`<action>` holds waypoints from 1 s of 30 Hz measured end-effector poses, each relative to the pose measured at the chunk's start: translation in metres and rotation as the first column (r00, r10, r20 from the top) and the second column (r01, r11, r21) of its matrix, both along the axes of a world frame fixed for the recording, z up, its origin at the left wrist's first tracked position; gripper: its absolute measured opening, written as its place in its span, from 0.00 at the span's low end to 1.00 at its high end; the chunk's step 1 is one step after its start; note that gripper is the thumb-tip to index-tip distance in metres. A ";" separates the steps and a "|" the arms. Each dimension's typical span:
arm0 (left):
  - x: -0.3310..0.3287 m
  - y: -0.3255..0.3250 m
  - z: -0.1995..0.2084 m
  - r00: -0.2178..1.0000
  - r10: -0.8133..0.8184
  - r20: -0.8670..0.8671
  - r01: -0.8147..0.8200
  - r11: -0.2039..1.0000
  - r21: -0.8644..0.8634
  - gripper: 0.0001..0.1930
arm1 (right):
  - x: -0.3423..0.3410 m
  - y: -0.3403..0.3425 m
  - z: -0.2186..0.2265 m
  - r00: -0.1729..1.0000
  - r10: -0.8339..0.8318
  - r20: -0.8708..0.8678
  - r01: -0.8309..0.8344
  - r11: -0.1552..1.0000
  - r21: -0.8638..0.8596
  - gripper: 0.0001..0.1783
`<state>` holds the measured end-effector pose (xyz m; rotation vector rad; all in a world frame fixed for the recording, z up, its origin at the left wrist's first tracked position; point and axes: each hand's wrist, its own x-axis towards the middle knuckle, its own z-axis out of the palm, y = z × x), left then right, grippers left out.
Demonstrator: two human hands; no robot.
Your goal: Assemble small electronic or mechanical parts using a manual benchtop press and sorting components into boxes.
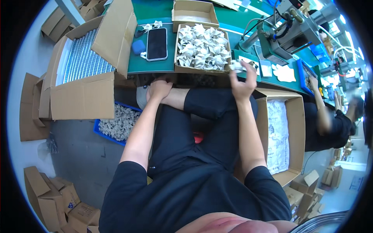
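My right hand [243, 82] is raised at the front edge of the green table [153, 66] and is closed on a small white folded piece [235, 66]. Just left of it stands a shallow cardboard tray [201, 70] heaped with several white folded pieces [202, 46]. My left hand [159, 88] rests low under the table edge, on my crossed leg, fingers curled; nothing shows in it. A black phone [157, 43] lies on the table left of the tray.
A big open carton [83, 97] with grey rows stands at left. A blue bin [118, 124] of small parts sits on the floor. An open carton [299, 128] with a white bag is at right. Another person [326, 116] sits further right beside a machine [279, 35].
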<state>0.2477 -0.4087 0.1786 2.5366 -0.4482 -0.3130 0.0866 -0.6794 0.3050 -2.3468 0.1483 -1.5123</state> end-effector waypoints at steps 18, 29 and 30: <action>0.003 -0.010 0.001 0.999 -0.034 -0.018 0.035 0.999 0.029 0.20 | 0.021 0.042 0.017 0.887 0.094 -0.453 -0.260 0.911 -0.320 0.32; -0.001 -0.007 -0.002 0.998 -0.054 0.018 0.053 0.999 0.010 0.19 | -0.012 0.042 0.023 0.902 0.160 -0.400 -0.274 0.929 -0.247 0.26; 0.000 -0.006 0.001 0.999 -0.048 -0.007 0.048 0.999 0.005 0.19 | -0.020 0.040 0.023 0.918 0.154 -0.364 -0.253 0.937 -0.241 0.24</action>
